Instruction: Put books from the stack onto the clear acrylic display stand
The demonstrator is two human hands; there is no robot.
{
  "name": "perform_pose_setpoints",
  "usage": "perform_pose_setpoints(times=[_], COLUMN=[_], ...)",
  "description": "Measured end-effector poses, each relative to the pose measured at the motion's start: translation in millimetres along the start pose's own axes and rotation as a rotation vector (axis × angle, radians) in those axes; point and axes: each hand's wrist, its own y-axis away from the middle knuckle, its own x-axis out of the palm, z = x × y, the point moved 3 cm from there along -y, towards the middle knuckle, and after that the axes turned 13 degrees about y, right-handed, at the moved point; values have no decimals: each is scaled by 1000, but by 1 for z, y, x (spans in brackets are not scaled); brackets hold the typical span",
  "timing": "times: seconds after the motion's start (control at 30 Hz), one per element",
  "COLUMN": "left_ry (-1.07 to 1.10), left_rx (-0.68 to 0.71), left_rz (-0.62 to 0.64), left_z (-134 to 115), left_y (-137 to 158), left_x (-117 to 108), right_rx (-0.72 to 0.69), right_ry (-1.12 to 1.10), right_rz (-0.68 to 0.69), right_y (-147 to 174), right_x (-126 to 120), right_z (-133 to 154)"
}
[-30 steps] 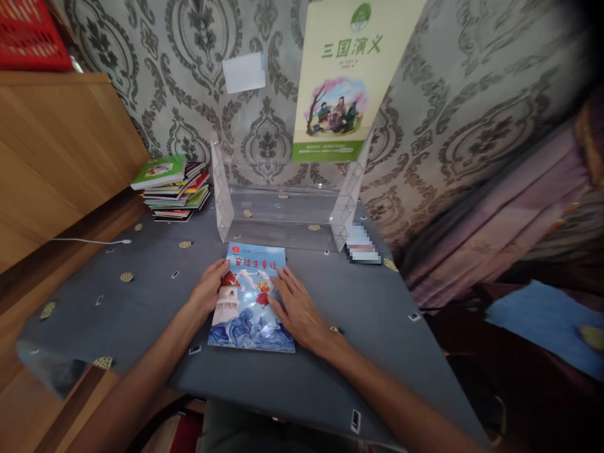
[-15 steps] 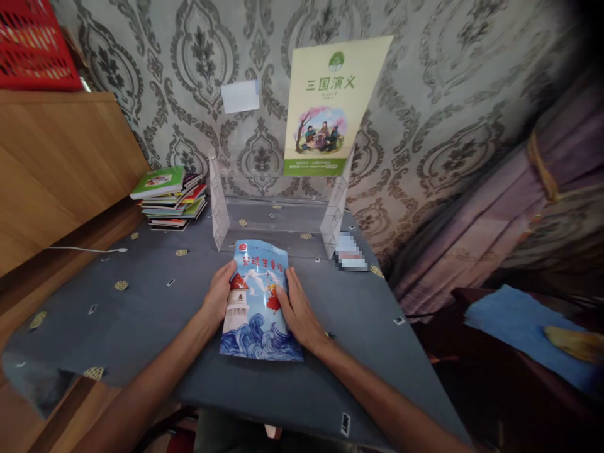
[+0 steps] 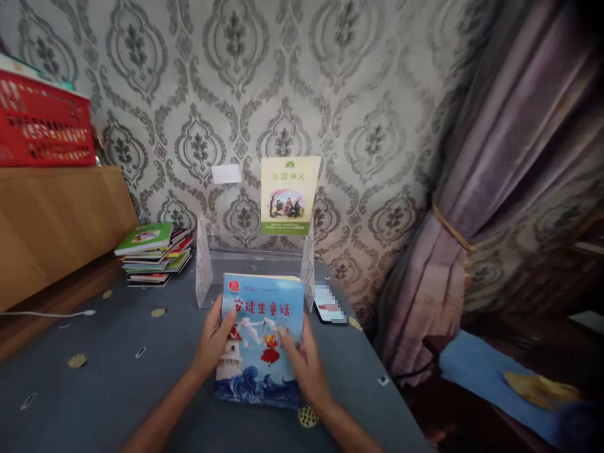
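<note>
Between both hands is a blue paperback book (image 3: 259,352) with red Chinese title characters, a red-roofed tower and dark blue waves on its cover. My left hand (image 3: 214,340) grips its left edge, thumb on the cover. On the right edge, my right hand (image 3: 304,365) holds it with the thumb pressed near the pictured figure. Just behind the book stands a clear plastic rack (image 3: 202,270). Toward the rack's right end, a cream-and-green book (image 3: 289,195) stands upright, its front cover facing me.
A stack of books (image 3: 153,251) lies at the back left of the grey cloth-covered table (image 3: 113,396). A phone-like object (image 3: 328,302), partly pixelated, lies right of the rack. A white cable (image 3: 47,313) crosses the left side. A red basket (image 3: 47,119) sits on a wooden cabinet (image 3: 61,214).
My view has tilted up and shifted. Both hands have raised the blue book toward me, tilting its cover up, and its top edge now overlaps the rack.
</note>
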Motion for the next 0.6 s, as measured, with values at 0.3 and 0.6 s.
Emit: perform_pose_setpoints(times=[0.3,0.6], left_ry=[99,251], left_rx=[8,-174], left_rz=[109,110], left_z=[24,31], left_y=[5,28], left_x=[-10,-3], right_rx=[-224,-120], right_ry=[199,239], right_rz=[-133,-208], right_y=[15,23], right_x=[0,1], right_z=[-9,-23])
